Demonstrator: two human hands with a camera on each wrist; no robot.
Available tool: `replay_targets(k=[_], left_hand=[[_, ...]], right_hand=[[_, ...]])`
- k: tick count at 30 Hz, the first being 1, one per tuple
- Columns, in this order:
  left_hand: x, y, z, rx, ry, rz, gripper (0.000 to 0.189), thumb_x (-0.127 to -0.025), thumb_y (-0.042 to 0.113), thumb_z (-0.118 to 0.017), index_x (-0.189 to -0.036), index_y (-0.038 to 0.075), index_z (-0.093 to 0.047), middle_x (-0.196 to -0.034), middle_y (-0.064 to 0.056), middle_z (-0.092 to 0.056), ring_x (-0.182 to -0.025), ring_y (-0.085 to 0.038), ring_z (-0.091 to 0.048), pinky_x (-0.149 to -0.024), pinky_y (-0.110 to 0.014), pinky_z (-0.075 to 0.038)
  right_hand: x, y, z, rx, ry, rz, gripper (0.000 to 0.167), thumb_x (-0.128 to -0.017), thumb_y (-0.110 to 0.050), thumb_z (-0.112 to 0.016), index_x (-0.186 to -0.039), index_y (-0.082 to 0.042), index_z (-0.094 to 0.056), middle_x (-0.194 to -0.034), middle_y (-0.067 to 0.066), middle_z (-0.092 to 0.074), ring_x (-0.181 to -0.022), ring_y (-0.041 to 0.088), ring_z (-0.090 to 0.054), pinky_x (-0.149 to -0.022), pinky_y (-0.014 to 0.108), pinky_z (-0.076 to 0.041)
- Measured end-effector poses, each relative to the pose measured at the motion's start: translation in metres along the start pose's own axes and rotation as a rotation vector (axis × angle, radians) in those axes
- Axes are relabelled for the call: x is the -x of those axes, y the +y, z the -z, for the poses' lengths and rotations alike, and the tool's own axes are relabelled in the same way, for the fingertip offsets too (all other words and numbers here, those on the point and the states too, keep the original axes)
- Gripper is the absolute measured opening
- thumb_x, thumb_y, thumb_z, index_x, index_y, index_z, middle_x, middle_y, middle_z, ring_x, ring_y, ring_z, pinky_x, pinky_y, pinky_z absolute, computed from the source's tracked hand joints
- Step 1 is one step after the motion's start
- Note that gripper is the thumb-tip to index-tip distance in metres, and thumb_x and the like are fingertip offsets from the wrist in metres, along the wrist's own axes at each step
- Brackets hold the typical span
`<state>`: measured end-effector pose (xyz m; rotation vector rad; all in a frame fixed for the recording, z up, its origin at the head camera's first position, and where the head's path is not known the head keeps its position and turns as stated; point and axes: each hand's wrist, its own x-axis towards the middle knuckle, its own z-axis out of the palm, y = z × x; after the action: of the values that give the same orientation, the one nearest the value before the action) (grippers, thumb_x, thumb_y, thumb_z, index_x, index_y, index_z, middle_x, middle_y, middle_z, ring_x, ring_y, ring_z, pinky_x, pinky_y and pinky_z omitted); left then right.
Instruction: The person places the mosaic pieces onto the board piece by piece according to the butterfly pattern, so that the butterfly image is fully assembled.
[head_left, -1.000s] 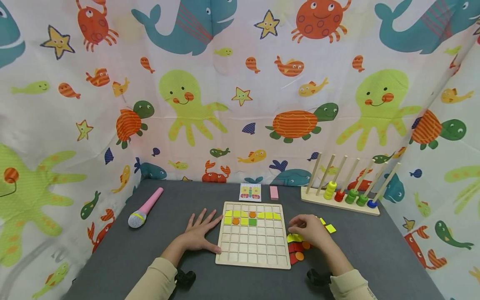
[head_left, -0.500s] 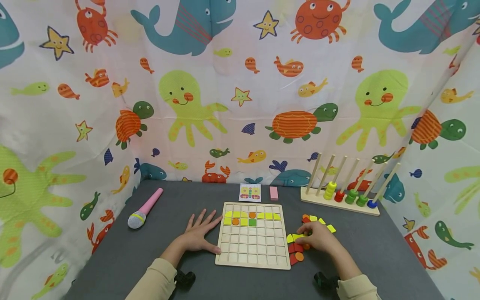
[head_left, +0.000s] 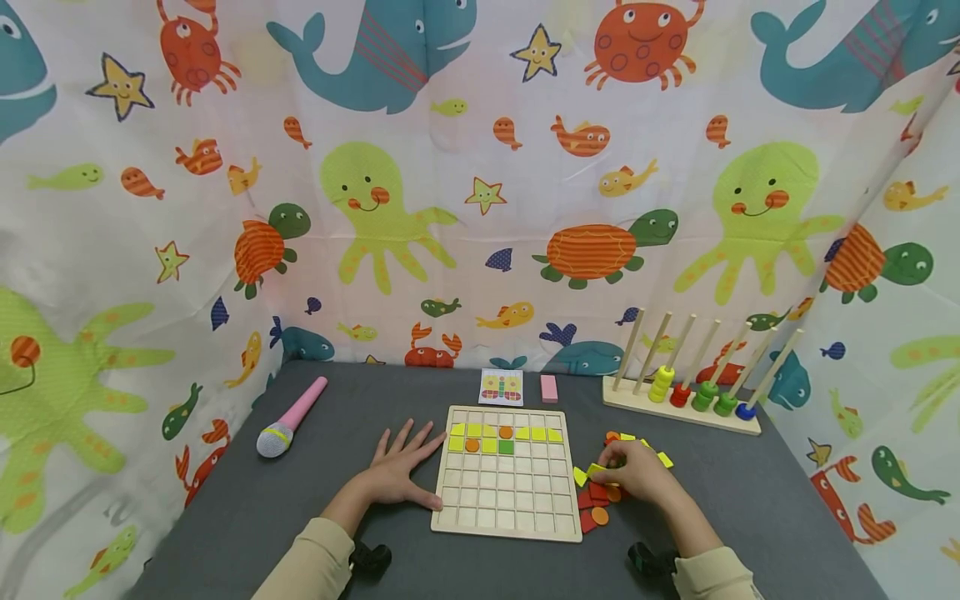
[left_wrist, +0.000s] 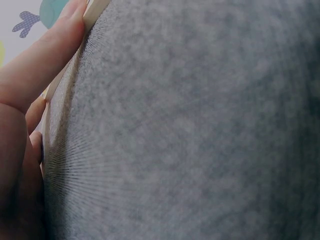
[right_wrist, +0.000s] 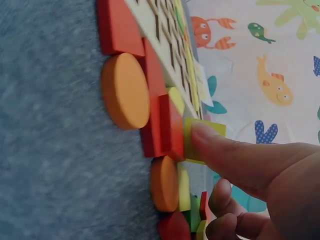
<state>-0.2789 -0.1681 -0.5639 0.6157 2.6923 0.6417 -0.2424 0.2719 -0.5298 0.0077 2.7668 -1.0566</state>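
My left hand [head_left: 405, 467] lies spread with straight fingers beside a wooden grid board [head_left: 517, 500], its thumb [left_wrist: 55, 50] and fingertips at the board's left edge. Yellow tiles, orange discs and a green square [head_left: 506, 447] fill some cells of the upper rows. My right hand [head_left: 641, 471] is over the loose pieces right of the board. Its thumb presses a yellow tile [right_wrist: 191, 151] against fingers largely hidden behind it. Near the tile are red blocks [right_wrist: 120, 30] and orange discs [right_wrist: 125, 91], with more yellow tiles [head_left: 665, 459] beyond the hand.
Behind the board are a butterfly pattern card [head_left: 501, 388] and a pink block [head_left: 549, 388]. A peg stand [head_left: 682, 407] with coloured rings stands at the back right. A pink toy microphone [head_left: 292, 417] lies at the left. A printed sea-animal curtain [head_left: 480, 250] encloses the table [head_left: 300, 500].
My right hand has moved right and toward me from beside the board's edge to the loose pieces, where it now lifts a yellow tile at an angle. My left hand has stayed in place.
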Motion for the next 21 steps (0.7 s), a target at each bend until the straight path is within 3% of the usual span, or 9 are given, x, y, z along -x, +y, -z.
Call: replay_targets(k=[6,12,17,21], left_hand=[[-0.001,-0.001,-0.001,-0.002,0.001,0.003,0.119,-0.064,0.079,-0.076,-0.161,0.040,-0.020,-0.171,0.004,-0.008,-0.157,-0.036,0.011,-0.117,-0.068,0.015],[0.000,0.001,0.000,0.000,0.000,0.012,0.119,-0.064,0.078,-0.077,-0.161,0.040,-0.020,-0.171,0.003,-0.008,-0.157,-0.036,0.011,-0.117,-0.068,0.014],[0.000,0.001,0.000,0.001,-0.002,0.012,0.119,-0.064,0.078,-0.077,-0.161,0.040,-0.020,-0.171,0.004,-0.007,-0.157,-0.035,0.012,-0.117,-0.067,0.015],[-0.001,0.000,-0.001,0.000,-0.006,0.010,0.119,-0.064,0.079,-0.077,-0.161,0.041,-0.020,-0.171,0.004,-0.007,-0.157,-0.035,0.012,-0.117,-0.068,0.014]], right_hand=[[-0.007,-0.009,0.003,-0.016,0.046,0.000,0.019,-0.083,-0.024,-0.085,-0.088,-0.013,-0.070,-0.083,0.002,-0.062,-0.078,0.020,-0.052,-0.064,0.031,-0.044],[-0.015,-0.029,0.002,-0.048,0.040,0.055,0.013,-0.088,-0.023,-0.080,-0.094,-0.014,-0.074,-0.083,0.001,-0.064,-0.077,0.020,-0.054,-0.066,0.031,-0.047],[-0.026,-0.046,-0.008,-0.054,0.041,0.095,0.011,-0.092,-0.020,-0.075,-0.099,-0.013,-0.078,-0.087,-0.001,-0.070,-0.080,0.019,-0.056,-0.073,0.032,-0.052],[-0.034,-0.060,-0.021,-0.069,0.042,0.110,0.009,-0.092,-0.019,-0.075,-0.098,-0.014,-0.079,-0.085,-0.002,-0.071,-0.079,0.018,-0.057,-0.070,0.031,-0.052]])
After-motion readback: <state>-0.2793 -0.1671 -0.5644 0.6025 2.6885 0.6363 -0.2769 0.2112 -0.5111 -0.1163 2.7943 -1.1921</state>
